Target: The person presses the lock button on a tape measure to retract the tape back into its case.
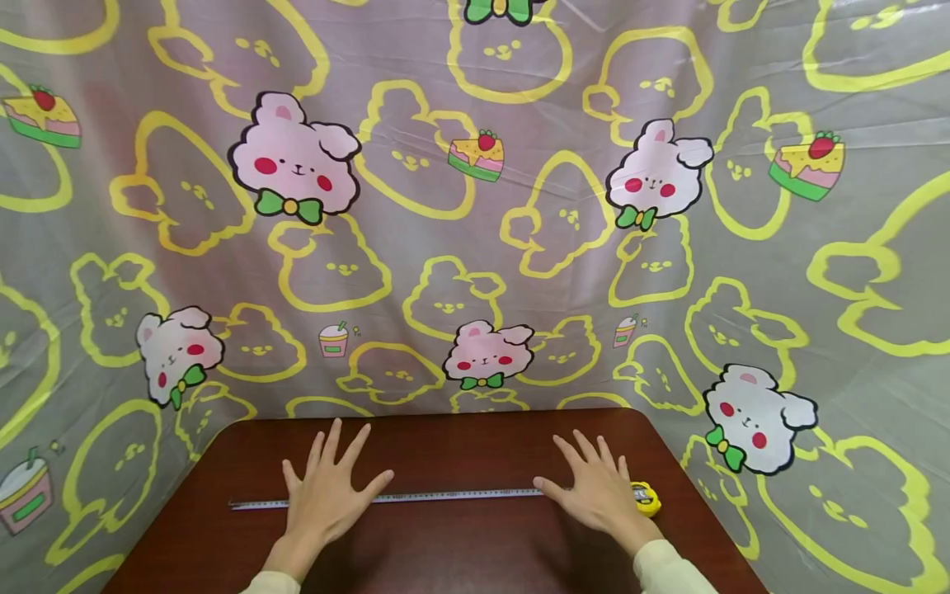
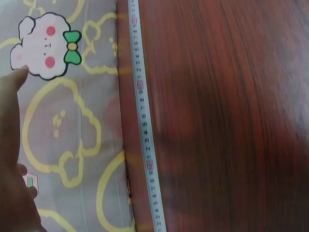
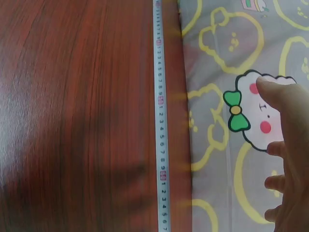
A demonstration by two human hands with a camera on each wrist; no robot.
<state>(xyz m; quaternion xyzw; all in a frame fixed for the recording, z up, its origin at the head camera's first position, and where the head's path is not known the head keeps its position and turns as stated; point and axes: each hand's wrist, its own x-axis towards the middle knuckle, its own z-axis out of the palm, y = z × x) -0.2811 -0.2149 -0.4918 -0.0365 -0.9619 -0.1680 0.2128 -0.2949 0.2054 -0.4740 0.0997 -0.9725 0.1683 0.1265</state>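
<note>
Tape measure blade [image 1: 460,496] is laid in a nearly straight line on the dark red-brown table [image 1: 445,544], extended leftward from its yellow case [image 1: 645,499]. Printed digits and red marks are shown along it in both wrist views. Just left of the case, which is partly hidden by it, the right hand [image 1: 597,488] is held over the blade with its fingers straight and spread. Well left of the case, near the blade's tip, the left hand [image 1: 326,487] is held likewise, fingers fanned out. Beyond the case, the table is bordered by grey cloth [image 1: 416,247] printed with rabbit heads.
</note>
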